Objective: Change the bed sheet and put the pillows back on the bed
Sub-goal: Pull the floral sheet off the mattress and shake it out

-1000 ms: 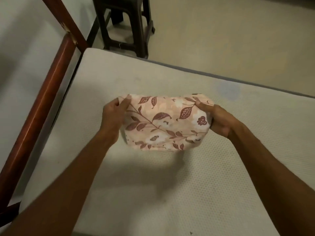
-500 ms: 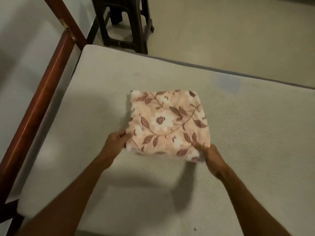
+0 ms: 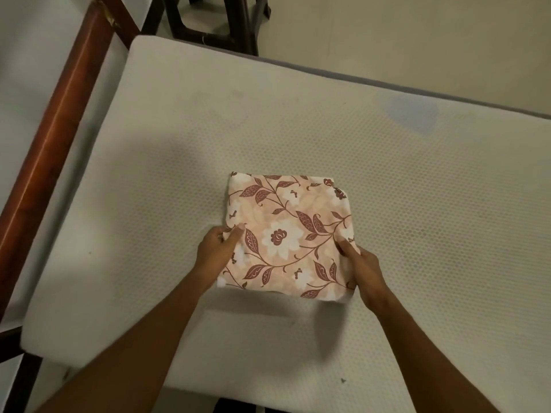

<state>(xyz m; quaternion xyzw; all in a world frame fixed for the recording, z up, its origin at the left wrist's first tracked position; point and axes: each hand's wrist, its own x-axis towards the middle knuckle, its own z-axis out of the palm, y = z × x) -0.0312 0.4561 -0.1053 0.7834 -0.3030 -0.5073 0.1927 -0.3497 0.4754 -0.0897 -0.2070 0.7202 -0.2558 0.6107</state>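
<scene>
Both hands' grip clamped on folded floral sheet (image 3: 286, 234) atop bare mattress (image 3: 417, 204); dark stool (image 3: 214, 22) beyond.

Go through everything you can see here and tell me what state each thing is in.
Sheet: folded, lying flat on the mattress.
Mattress: bare, with a bluish stain near its far edge.
Left hand: gripping the sheet's left edge.
Right hand: gripping the sheet's right edge.
Stool: upright on the floor beyond the mattress.
</scene>
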